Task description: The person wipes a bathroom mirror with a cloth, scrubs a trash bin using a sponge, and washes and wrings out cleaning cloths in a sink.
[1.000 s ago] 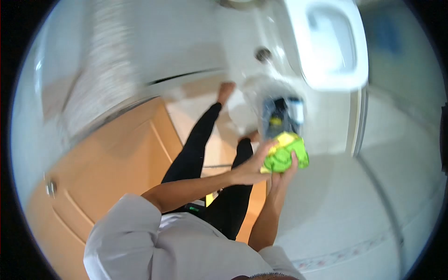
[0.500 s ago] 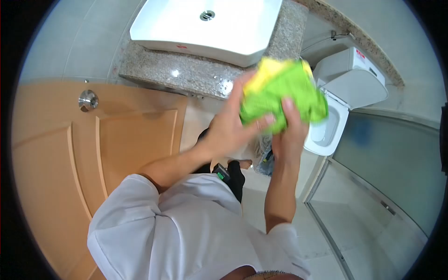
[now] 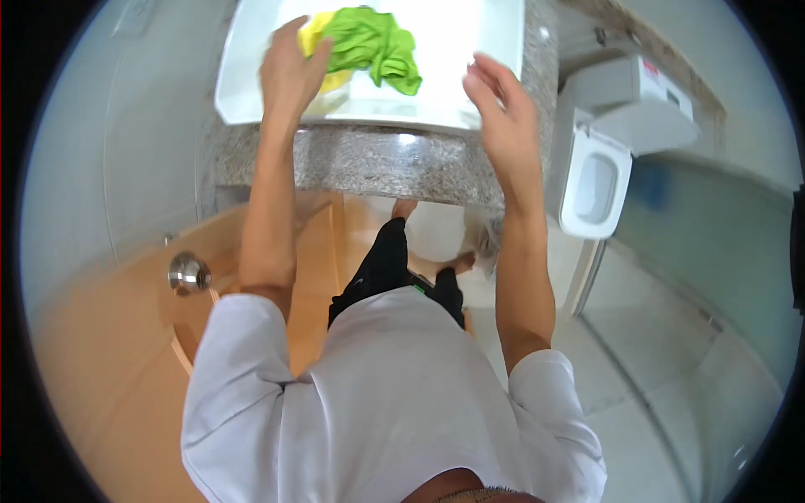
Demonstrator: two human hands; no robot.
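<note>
A crumpled bright green cloth (image 3: 373, 46) lies in the white rectangular sink (image 3: 457, 42), with a yellow cloth (image 3: 314, 32) partly under it on the left side. My left hand (image 3: 289, 75) is over the sink's left part, right beside the yellow cloth. Its thumb and fingers are spread apart, and whether the fingertips still touch the fabric is hard to tell. Over the right front part of the sink is my right hand (image 3: 507, 113), slightly blurred, fingers loosely bent and apart, nothing in it.
The sink stands on a speckled granite counter (image 3: 377, 163). To the right is a white toilet (image 3: 595, 189) with its lid raised, then a glass shower partition (image 3: 713, 243). A wooden door (image 3: 126, 352) with a round metal knob (image 3: 189, 273) is at the left.
Both cloths have gone from between my hands into the sink. My hands have moved apart, the left one to the left and up. The view has shifted closer to the counter.
</note>
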